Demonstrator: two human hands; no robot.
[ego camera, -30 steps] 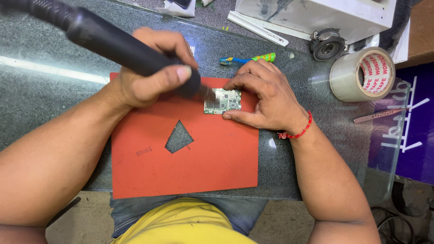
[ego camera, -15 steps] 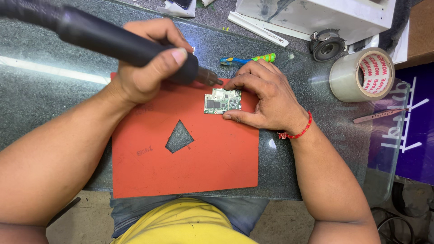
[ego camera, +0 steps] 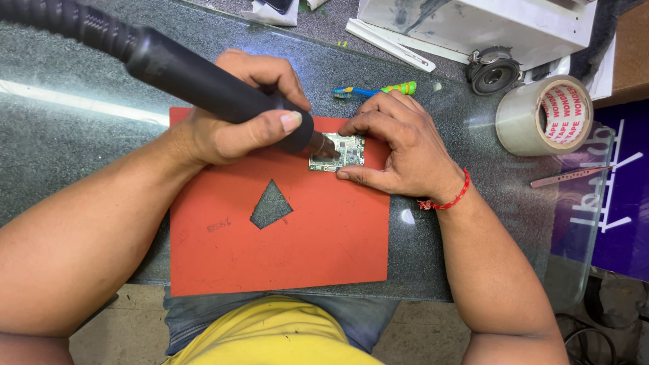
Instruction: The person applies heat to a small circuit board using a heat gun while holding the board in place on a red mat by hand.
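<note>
circuit board [ego camera: 339, 153] lies flat near top edge of red mat [ego camera: 324, 236] | right hand [ego camera: 399, 145] pins board's right side with fingers | left hand [ego camera: 243, 118] fist-grips black hot-air wand [ego camera: 209, 81], nozzle over board's left part | tape roll [ego camera: 544, 116] well right of mat

Below the fingers of both hands, the red mat [ego camera: 324, 250] lies bare apart from a triangular hole [ego camera: 272, 205]. Just beyond the right hand's [ego camera: 399, 145] fingertips a toothbrush [ego camera: 374, 90] blocks the way. Well right of them stands a tape roll [ego camera: 544, 115]; the black tool [ego camera: 203, 78] fills the left hand's [ego camera: 233, 125] side.
</note>
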